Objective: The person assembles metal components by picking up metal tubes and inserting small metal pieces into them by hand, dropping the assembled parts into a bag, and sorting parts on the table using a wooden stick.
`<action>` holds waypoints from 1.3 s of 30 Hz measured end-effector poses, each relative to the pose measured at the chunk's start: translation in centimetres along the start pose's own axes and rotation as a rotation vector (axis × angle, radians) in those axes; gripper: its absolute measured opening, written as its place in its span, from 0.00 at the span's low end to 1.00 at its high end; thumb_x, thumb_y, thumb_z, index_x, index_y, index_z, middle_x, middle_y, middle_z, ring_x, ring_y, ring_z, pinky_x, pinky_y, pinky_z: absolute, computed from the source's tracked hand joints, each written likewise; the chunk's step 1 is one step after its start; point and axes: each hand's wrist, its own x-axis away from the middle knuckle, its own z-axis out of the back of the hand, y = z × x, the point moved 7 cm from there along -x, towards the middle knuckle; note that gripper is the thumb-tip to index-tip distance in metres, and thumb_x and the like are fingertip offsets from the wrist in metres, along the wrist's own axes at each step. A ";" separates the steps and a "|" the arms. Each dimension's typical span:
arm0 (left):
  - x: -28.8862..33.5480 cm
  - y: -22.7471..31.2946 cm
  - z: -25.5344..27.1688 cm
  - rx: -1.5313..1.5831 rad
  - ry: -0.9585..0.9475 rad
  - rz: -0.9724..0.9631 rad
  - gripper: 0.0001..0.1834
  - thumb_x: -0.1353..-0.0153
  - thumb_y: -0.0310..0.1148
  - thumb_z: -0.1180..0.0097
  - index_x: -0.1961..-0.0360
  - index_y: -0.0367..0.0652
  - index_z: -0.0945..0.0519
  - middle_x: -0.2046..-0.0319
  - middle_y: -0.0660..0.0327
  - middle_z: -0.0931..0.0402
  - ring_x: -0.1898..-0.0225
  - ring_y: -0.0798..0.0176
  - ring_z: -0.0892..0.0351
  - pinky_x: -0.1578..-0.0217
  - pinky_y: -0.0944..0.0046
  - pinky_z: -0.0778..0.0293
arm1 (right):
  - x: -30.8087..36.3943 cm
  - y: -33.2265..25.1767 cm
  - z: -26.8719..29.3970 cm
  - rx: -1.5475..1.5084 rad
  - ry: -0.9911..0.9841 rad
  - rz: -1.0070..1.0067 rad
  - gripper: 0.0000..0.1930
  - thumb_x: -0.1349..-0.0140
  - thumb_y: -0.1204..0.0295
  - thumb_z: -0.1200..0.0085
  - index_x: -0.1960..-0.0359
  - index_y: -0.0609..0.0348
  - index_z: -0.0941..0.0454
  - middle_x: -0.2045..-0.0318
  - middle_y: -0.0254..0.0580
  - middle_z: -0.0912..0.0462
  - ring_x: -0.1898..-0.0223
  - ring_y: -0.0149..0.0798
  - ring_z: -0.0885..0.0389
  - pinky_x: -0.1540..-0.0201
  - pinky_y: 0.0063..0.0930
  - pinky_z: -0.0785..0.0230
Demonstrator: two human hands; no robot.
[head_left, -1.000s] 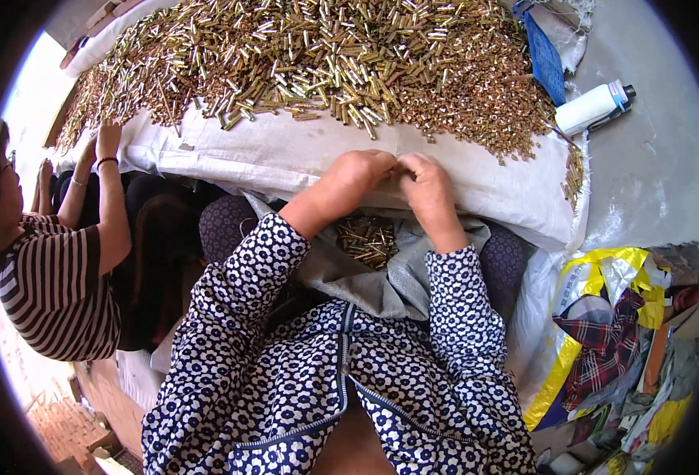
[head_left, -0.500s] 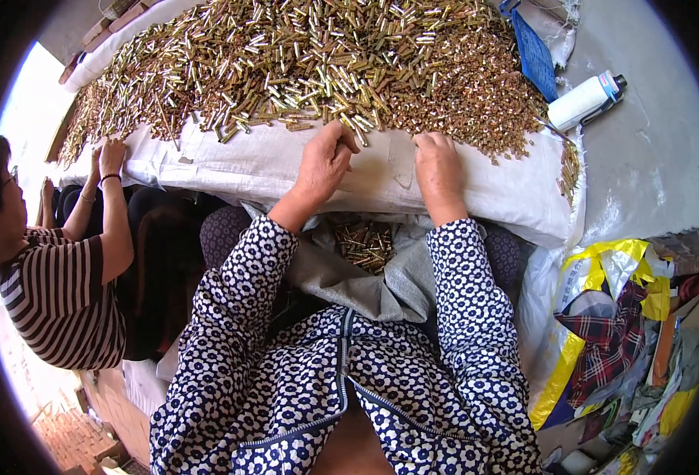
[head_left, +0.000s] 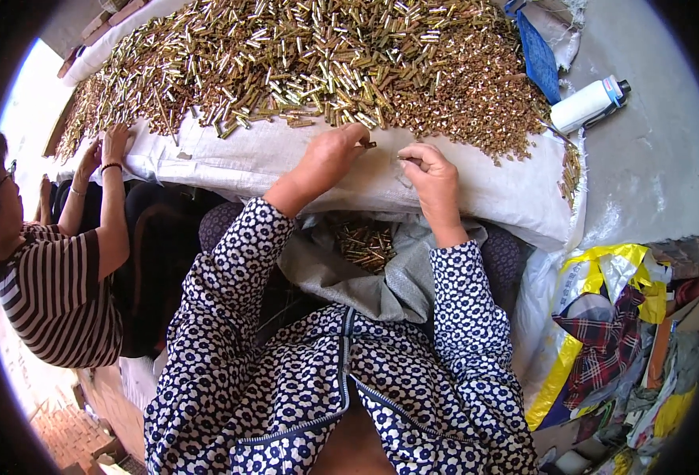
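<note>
My left hand (head_left: 329, 162) is closed over the white cloth at the near edge of the heap. A short, dark metal rod (head_left: 371, 144) pokes out from its fingertips toward my right hand. My right hand (head_left: 432, 180) pinches with thumb and forefinger. Something small shows at those fingertips, too tiny to name. A gap separates the two hands. Beyond them lies a big heap of short brassy metal rods (head_left: 325, 79), with many small rusty nut-like pieces (head_left: 460, 95) on its right side. Below my hands, a grey cloth sack (head_left: 325, 273) on my lap holds more metal rods (head_left: 365, 245).
At the left, a co-worker in a striped shirt (head_left: 56, 297) has both hands at the heap's edge. A white bottle (head_left: 587, 107) lies at the right beside a blue cloth (head_left: 537, 55). A yellow and white bag (head_left: 559, 380) with plaid cloth stands right of me.
Both hands have lifted slightly off the cloth's surface and turned inward. The dark rod now shows at my left fingertips. My right fingers have changed from resting on the cloth to a pinch.
</note>
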 end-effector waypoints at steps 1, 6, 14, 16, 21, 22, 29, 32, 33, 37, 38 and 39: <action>0.4 -0.1 0.1 0.183 -0.040 0.107 0.05 0.47 0.25 0.50 0.68 0.38 0.28 0.77 0.58 0.29 0.79 0.64 0.28 0.76 0.65 0.31 | 0.2 -0.1 -0.1 -0.002 0.000 -0.001 0.04 0.50 0.81 0.48 0.72 0.62 0.24 0.72 0.31 0.25 0.73 0.25 0.26 0.69 0.18 0.33; 2.2 0.2 -0.4 0.532 -0.110 0.278 0.05 0.46 0.26 0.47 0.69 0.38 0.29 0.80 0.63 0.30 0.78 0.71 0.31 0.76 0.71 0.33 | 1.3 0.2 -1.3 -0.090 -0.049 -0.111 0.04 0.48 0.78 0.46 0.69 0.62 0.23 0.74 0.27 0.24 0.73 0.20 0.30 0.68 0.13 0.36; 3.5 0.1 -1.2 0.763 -0.114 0.263 0.05 0.44 0.26 0.48 0.66 0.38 0.28 0.77 0.69 0.31 0.75 0.77 0.33 0.75 0.77 0.35 | 2.3 0.6 -1.8 -0.212 -0.037 -0.178 0.06 0.47 0.76 0.46 0.68 0.62 0.23 0.73 0.27 0.24 0.72 0.19 0.30 0.66 0.13 0.37; 3.6 0.4 -1.1 0.857 -0.096 0.290 0.05 0.43 0.28 0.48 0.66 0.39 0.27 0.77 0.69 0.31 0.75 0.77 0.33 0.76 0.78 0.36 | 2.4 0.7 -1.9 -0.199 -0.036 -0.182 0.06 0.47 0.76 0.46 0.68 0.62 0.23 0.73 0.27 0.24 0.72 0.19 0.30 0.66 0.13 0.37; 4.1 -0.3 -1.5 0.919 -0.070 0.354 0.06 0.43 0.29 0.47 0.65 0.40 0.26 0.77 0.69 0.29 0.77 0.78 0.32 0.80 0.80 0.38 | 2.5 0.6 -2.0 -0.228 -0.019 -0.189 0.05 0.47 0.76 0.46 0.69 0.62 0.23 0.74 0.27 0.23 0.71 0.20 0.29 0.65 0.13 0.37; 4.1 -0.4 -1.5 0.943 -0.058 0.386 0.07 0.43 0.29 0.47 0.65 0.40 0.26 0.77 0.69 0.28 0.78 0.78 0.32 0.80 0.80 0.39 | 2.5 0.4 -2.1 -0.228 -0.017 -0.190 0.05 0.47 0.76 0.46 0.69 0.62 0.23 0.74 0.27 0.23 0.71 0.20 0.29 0.65 0.13 0.37; 3.8 -0.5 -1.9 0.977 0.019 0.388 0.06 0.43 0.29 0.48 0.65 0.40 0.25 0.77 0.69 0.27 0.79 0.78 0.31 0.81 0.78 0.37 | 2.0 -0.6 -2.1 0.058 -0.044 0.004 0.04 0.49 0.78 0.47 0.71 0.61 0.23 0.74 0.32 0.24 0.72 0.25 0.28 0.67 0.17 0.36; 2.7 0.3 -1.8 0.686 0.029 0.164 0.07 0.44 0.28 0.48 0.65 0.39 0.25 0.78 0.64 0.26 0.79 0.70 0.28 0.80 0.70 0.33 | 1.7 -0.6 -2.3 0.343 -0.071 0.118 0.05 0.54 0.81 0.47 0.74 0.60 0.26 0.75 0.38 0.24 0.71 0.35 0.26 0.67 0.25 0.34; 2.4 1.2 -1.8 0.431 0.007 0.031 0.06 0.46 0.27 0.49 0.66 0.38 0.26 0.77 0.60 0.26 0.78 0.63 0.27 0.78 0.65 0.32 | 1.7 -0.8 -2.6 0.576 -0.097 0.207 0.06 0.57 0.83 0.48 0.75 0.61 0.27 0.76 0.41 0.25 0.70 0.41 0.25 0.67 0.30 0.33; 1.5 4.4 -2.0 0.074 -0.090 -0.144 0.04 0.51 0.24 0.52 0.72 0.37 0.29 0.76 0.50 0.28 0.72 0.47 0.26 0.73 0.56 0.31 | 0.6 -1.5 -1.3 0.697 -0.093 0.245 0.07 0.57 0.82 0.50 0.74 0.59 0.28 0.72 0.43 0.25 0.66 0.47 0.26 0.63 0.35 0.33; 1.2 5.2 -2.0 0.006 -0.135 -0.164 0.04 0.53 0.23 0.53 0.73 0.38 0.31 0.75 0.50 0.28 0.70 0.46 0.25 0.72 0.55 0.30 | 0.3 -1.6 -0.7 0.758 -0.035 0.266 0.07 0.56 0.81 0.49 0.73 0.59 0.28 0.70 0.43 0.25 0.65 0.47 0.26 0.61 0.35 0.32; 1.1 5.4 -2.3 0.004 -0.133 -0.163 0.04 0.53 0.23 0.53 0.73 0.38 0.31 0.75 0.50 0.28 0.70 0.46 0.25 0.72 0.55 0.30 | -0.1 -1.5 -0.1 0.819 0.023 0.288 0.07 0.55 0.80 0.49 0.72 0.59 0.27 0.69 0.43 0.25 0.64 0.46 0.27 0.60 0.35 0.32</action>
